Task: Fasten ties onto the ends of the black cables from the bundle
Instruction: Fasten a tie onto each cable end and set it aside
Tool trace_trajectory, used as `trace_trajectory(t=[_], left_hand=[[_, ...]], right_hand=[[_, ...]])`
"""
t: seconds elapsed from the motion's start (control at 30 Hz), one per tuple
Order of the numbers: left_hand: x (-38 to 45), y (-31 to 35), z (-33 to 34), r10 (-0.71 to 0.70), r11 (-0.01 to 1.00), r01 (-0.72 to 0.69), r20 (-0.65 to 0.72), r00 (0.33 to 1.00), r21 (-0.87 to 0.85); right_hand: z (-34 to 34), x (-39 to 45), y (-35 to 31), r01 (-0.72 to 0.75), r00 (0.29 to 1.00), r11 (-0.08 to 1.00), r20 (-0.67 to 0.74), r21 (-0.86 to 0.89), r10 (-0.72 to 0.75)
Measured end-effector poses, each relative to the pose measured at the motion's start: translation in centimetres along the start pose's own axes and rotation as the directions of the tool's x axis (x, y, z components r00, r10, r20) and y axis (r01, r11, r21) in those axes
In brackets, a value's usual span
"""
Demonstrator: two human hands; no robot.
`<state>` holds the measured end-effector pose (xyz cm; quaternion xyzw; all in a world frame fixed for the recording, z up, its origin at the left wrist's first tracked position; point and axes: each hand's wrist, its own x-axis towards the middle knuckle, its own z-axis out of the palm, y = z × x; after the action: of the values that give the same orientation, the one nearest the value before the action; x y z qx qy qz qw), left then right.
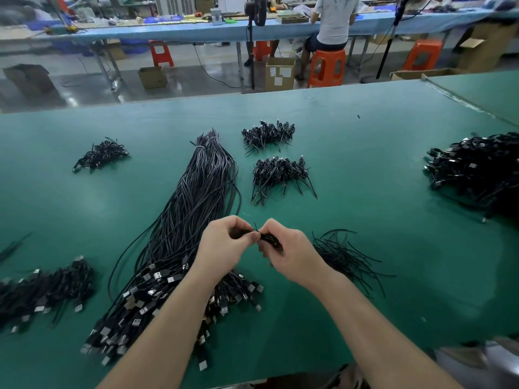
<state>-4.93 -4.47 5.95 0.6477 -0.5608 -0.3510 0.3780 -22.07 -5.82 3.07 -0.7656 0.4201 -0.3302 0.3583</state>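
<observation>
**Two hands pinch a coiled black cable and its tie above a green work table**

Head camera, looking forward and down: a green table [365, 153] fills most of the view. The landmark is a long bundle of black cables [196, 197] lying lengthwise down the middle of it, its silver plug ends fanned out at the near end and its bare ends tied together at the far end.

Just right of the bundle's near half, two bare hands meet in the air. The left hand [222, 245] has its fingers curled, thumb and forefinger pinching one end of a small coiled cable [268, 238]. The right hand [289, 248] is curled round the other side of that coil, fingertips pinched close on it. A thin black tie [256, 227] sticks up between the two thumbs; how far it is twisted cannot be told.

Right of the hands lies a loose heap of thin black ties [345, 256]. Beyond the hands, right of the bundle's far half, sit two small piles of finished coils [278, 172], one behind the other. Another small pile [98, 155] lies left of the bundle, a bigger pile [42, 290] left of its near end, and a large heap [477, 169] far to the right.

Beyond the table's far edge, a seated person [334, 21] faces away on an orange stool [327, 67].
</observation>
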Motion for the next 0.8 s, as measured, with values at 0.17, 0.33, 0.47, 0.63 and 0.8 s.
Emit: trace_trajectory(t=[0.17,0.33,0.47,0.63,0.8], left_hand=[[-0.5,0.2,0.2,0.104,0.988,-0.091,-0.105,0.989,0.123],[-1.1,0.7,0.7,0.139,0.971,-0.107,-0.142,0.98,0.214],[-1.0,0.5,1.2,0.153,0.941,-0.121,-0.076,0.985,0.315],[-0.6,0.9,1.1,-0.052,0.995,0.05,0.02,0.998,0.091],[-0.4,0.5,0.8,-0.187,0.975,0.193,0.059,0.98,-0.113]], right_hand=[[-0.1,0.1,-0.1,0.069,0.992,0.983,-0.093,-0.172,-0.086],[-0.5,0.2,-0.3,0.101,0.983,0.947,-0.113,-0.304,-0.142],[-0.6,0.5,-0.5,0.164,0.978,0.894,-0.047,-0.417,-0.201],[-1.1,0.9,-0.5,0.189,0.972,0.852,-0.033,-0.489,-0.235],[-1.3,1.1,-0.4,0.191,0.978,0.833,0.026,-0.52,-0.208]])
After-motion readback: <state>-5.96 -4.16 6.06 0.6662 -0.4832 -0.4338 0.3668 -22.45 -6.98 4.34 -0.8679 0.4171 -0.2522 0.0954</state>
